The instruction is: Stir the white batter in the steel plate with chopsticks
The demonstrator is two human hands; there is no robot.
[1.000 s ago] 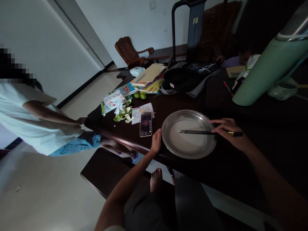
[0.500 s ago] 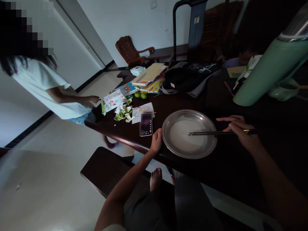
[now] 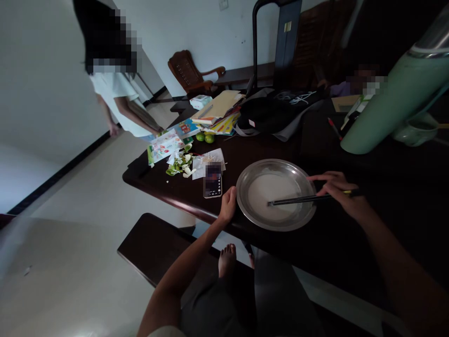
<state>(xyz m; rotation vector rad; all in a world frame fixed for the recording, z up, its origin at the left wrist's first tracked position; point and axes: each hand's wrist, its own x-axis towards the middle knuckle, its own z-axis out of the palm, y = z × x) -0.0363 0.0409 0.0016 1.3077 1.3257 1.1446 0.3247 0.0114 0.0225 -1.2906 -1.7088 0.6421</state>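
Note:
A round metal dish (image 3: 242,196) stands on the dark table, with a whitish liquid (image 3: 268,189) covering its bottom. My left hand (image 3: 228,204) is closed at the dish's left rim, steadying it; the fingertips are partly hidden. Pinched in my right hand (image 3: 338,191) is a pair of dark chopsticks (image 3: 294,200), slanting left over the dish. Their tips dip into the liquid a little below its middle. My right index finger stretches out near the dish's right rim. Beside my left hand lies a phone (image 3: 213,182) with a lit screen.
Left of the dish are peelings (image 3: 180,164), a white paper (image 3: 210,159), two green fruits (image 3: 205,137) and books (image 3: 220,110). Behind it lies a black bag (image 3: 270,114). A green flask (image 3: 382,103) towers at right. A person (image 3: 122,100) stands beyond the table's left end.
The chopstick tips have moved left and slightly down within the liquid, my right hand shifting left with them. My left hand stays put. The other person has moved right, farther along the table.

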